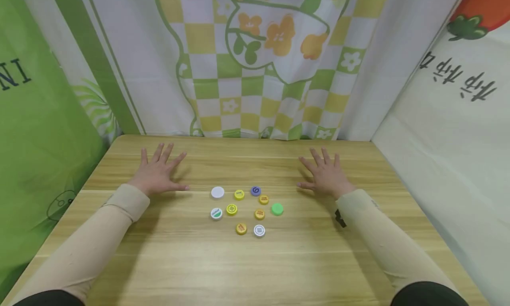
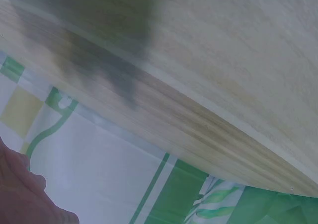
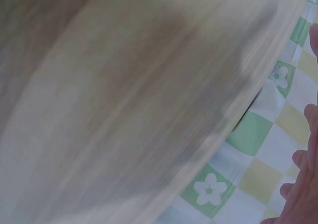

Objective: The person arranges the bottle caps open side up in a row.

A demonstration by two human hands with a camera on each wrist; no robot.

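Note:
Several bottle caps lie spread on the wooden table between my hands. Among them are a plain white cap (image 1: 217, 192), a purple cap (image 1: 256, 191), a green cap (image 1: 277, 209), a yellow cap (image 1: 232, 209), an orange-yellow cap (image 1: 241, 229) and a white cap with a square mark (image 1: 259, 231). My left hand (image 1: 153, 175), fingers spread, is left of the caps and touches none. On the other side my right hand (image 1: 326, 175) has its fingers splayed too, apart from the green cap. Only parts of the hands show in the wrist views.
The wooden table (image 1: 247, 270) ends at a patterned curtain (image 1: 263, 98) at the back. Green cloth (image 1: 48, 142) hangs on the left and white cloth (image 1: 446, 164) on the right. A small dark piece (image 1: 340, 218) shows at the right sleeve's cuff.

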